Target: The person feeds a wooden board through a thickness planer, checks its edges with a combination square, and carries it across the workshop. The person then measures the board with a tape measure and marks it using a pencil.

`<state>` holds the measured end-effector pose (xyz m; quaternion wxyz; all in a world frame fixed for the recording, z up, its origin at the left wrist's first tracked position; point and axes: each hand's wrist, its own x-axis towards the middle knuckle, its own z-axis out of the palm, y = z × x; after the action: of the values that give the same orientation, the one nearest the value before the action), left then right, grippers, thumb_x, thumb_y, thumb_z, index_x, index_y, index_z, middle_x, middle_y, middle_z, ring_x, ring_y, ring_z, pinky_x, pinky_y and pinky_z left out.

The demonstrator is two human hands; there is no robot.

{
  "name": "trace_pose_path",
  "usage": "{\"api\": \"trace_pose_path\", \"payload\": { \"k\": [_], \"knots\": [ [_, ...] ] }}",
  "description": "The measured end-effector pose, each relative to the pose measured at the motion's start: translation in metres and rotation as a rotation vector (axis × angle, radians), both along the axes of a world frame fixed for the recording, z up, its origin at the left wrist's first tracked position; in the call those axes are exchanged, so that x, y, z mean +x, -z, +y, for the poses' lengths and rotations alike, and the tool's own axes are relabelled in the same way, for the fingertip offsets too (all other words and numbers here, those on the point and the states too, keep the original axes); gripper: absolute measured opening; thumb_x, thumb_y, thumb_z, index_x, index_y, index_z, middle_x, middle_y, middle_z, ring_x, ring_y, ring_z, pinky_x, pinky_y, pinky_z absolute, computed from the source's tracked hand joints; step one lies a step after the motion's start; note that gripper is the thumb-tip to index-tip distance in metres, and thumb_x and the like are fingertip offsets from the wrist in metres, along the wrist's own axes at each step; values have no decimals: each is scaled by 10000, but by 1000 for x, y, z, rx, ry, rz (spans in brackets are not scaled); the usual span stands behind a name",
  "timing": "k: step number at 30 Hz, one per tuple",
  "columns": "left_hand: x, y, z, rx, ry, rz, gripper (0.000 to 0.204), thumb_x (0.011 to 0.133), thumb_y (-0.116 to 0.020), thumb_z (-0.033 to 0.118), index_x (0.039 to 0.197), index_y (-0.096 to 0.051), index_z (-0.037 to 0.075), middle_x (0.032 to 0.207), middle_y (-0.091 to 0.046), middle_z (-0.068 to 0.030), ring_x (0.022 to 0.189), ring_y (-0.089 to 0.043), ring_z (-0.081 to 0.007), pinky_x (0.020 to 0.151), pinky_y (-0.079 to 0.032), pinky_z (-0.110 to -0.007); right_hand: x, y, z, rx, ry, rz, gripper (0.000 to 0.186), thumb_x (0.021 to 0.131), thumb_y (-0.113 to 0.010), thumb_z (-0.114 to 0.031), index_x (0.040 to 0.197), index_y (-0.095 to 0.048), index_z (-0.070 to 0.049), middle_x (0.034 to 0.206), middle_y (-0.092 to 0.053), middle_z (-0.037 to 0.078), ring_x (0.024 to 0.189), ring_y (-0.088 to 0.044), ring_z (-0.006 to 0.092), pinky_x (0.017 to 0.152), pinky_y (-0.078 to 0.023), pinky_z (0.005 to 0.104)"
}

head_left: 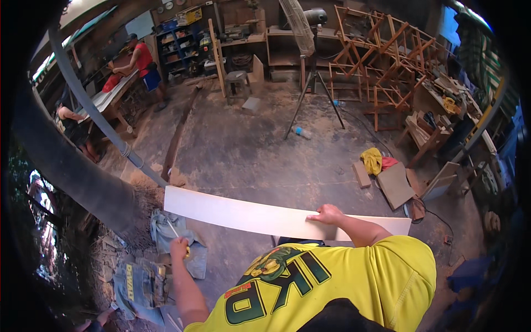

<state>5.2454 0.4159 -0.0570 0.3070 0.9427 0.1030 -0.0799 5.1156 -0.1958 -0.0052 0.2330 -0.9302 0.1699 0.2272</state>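
Observation:
My right hand is closed on the upper edge of a long, pale wooden board, held crosswise in front of my body. My left hand, below the board's left part, is closed on a small yellow tool with a thin pale strip or shaft pointing up toward the board; its exact kind is unclear. Grey cloth lies beyond that hand, and a yellow-and-dark bench machine stands at the lower left.
Two co-workers are at a workbench on the left. A post and tree trunk stand nearby. A tripod fan, stacked wooden frames, panels, yellow cloth and cables occupy the back and right.

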Motion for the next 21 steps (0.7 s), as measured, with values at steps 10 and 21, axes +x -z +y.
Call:
{"api": "trace_pose_path", "payload": {
  "k": [10,21],
  "knots": [
    [158,104,17,-26,-227,399,334,696,-682,362,815,-708,52,832,-684,-176,788,-671,-326,715,-521,-410,392,43,37,117,-134,55,836,724,-560,-750,1016,-681,24,1032,-660,239,1004,-621,380,868,-483,410],
    [329,321,30,-98,186,702,281,794,-647,350,740,-714,83,710,-696,-102,581,-651,-195,625,-533,-362,688,75,102,201,-181,-6,579,760,-696,-513,811,-690,64,699,-665,189,719,-671,252,652,-493,370]
  ]
}}
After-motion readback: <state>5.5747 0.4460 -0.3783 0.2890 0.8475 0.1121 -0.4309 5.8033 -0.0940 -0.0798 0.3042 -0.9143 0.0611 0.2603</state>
